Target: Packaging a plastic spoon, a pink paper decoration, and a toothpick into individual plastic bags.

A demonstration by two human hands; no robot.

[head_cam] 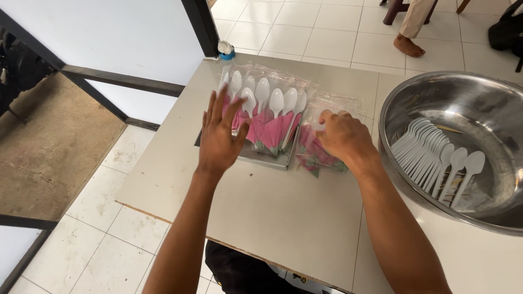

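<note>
Left hand: I am seeing the left hand [219, 132] hovering with fingers spread over the left end of the packets [267, 117], its grip splayed wide and pinching nothing.
Right hand: I am seeing the right hand [344, 137] pressing down on the small stack [318, 149] just right of the packets; its fingers are curling flat onto the film, and I cannot tell whether they are pinching a packet or only resting on it.
Packets: they are lying in a row on a thin tray [256, 157], each a clear sleeve holding a white spoon and a folded pink napkin, the spoon bowls pointing away from me.
Handling: I am judging them light, the film slippery and crinkly, the spoon stiff inside and the napkin soft; I would be taking hold at the spoon's handle through the film, where the packet is firmest.
Bowl: a big steel bowl [414, 90] is sitting well right of the packets, holding loose white spoons [436, 158].
Counter: the counter [283, 212] under the packets is looking pale, smooth and flat.
Room: white floor tiles [321, 38] are running beyond the packets, and another person's bare foot [407, 46] is resting far behind them.
</note>
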